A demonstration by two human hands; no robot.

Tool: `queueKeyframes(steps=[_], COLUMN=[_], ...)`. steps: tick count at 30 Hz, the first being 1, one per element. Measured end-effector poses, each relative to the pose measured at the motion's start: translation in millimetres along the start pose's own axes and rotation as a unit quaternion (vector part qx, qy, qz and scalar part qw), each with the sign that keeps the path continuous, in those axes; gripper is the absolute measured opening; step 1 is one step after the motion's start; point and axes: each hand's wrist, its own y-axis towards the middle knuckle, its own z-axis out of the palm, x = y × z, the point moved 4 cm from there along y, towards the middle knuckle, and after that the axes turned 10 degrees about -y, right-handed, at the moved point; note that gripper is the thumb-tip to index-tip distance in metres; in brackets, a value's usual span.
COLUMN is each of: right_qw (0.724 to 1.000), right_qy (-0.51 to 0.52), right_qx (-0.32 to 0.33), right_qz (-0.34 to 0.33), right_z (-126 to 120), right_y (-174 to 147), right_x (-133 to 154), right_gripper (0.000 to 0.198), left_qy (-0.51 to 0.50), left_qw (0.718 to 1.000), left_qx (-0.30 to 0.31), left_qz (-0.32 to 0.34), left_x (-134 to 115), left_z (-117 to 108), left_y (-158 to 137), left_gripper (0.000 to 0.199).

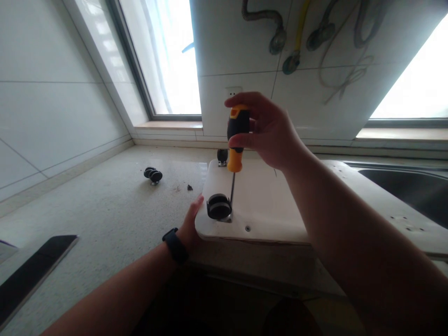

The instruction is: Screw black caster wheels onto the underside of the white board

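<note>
My right hand (268,128) is closed around the yellow and black handle of a screwdriver (235,161). Its shaft points down to the metal plate of a black caster wheel (219,206) at the near left corner of a white board (266,200). The tip is hidden behind the caster. At the board's left edge, my left hand (191,221) grips the corner, thumb on the side and the other fingers out of sight; a dark watch is on that wrist. Another caster (222,156) stands at the board's far left corner.
Loose casters (153,175) lie on the speckled countertop (115,205), with a small pile of screws (190,187) nearer the board. A steel sink (409,191) is at the right, partly under the board. A long black strip (38,270) lies at the left.
</note>
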Motion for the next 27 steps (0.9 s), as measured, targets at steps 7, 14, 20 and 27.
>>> queueKeyframes(steps=[7,14,20,27], right_qw=[0.987,0.981,1.000,0.999], right_qy=[0.148,0.146,0.021,0.033], right_qx=[0.048,0.114,-0.008,-0.007], right_qz=[0.040,0.051,-0.004,0.004], right_z=[6.9,1.6,-3.8,0.4], right_y=[-4.5,-4.4,3.8,-2.0], right_x=[3.7,4.3,-15.4,0.1], right_gripper=[0.044,0.060,0.052,0.037], left_qy=[-0.018,0.003,-0.003,-0.007], left_qw=[1.000,1.000,1.000,1.000], left_qx=[-0.003,-0.012,-0.028,-0.017], left_qz=[-0.012,-0.018,-0.006,-0.017], left_x=[1.7,-1.1,-3.4,3.4], left_z=[-1.3,6.2,7.5,-5.5], left_y=[1.8,-1.8,-2.4,2.9], left_gripper=[0.031,0.028,0.029,0.029])
